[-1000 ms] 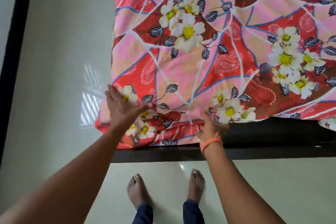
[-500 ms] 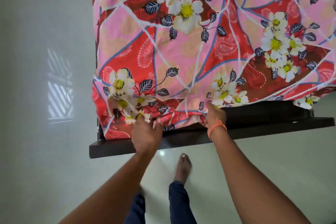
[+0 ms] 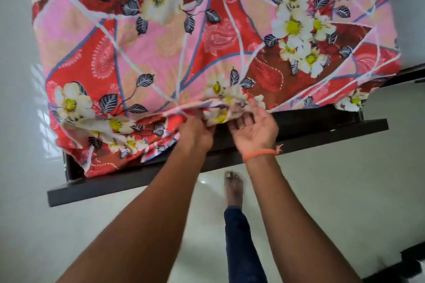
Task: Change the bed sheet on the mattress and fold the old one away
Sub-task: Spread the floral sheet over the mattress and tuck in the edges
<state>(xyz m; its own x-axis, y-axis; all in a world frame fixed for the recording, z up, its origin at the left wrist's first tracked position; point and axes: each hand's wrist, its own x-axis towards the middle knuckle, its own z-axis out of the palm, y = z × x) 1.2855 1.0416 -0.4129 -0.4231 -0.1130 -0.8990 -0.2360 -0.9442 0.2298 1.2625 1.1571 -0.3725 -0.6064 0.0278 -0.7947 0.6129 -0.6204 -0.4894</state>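
A pink and red bed sheet (image 3: 174, 46) with white flowers covers the mattress on a dark bed frame (image 3: 128, 181). Its near edge is bunched up over the foot of the bed. My left hand (image 3: 197, 132) is closed on that bunched edge near the middle. My right hand (image 3: 255, 127), with an orange thread at the wrist, is palm up just under the lifted hem, fingers spread and touching the cloth from below. The mattress itself is hidden under the sheet.
A glossy pale tiled floor (image 3: 333, 190) surrounds the bed. My bare foot (image 3: 233, 188) and a dark trouser leg stand close to the bed frame. A dark object (image 3: 411, 264) shows at the lower right corner.
My left hand moved right from the bed's corner to the middle of the near edge and gathered the cloth. My right hand turned palm up under the hem. The view shifted left.
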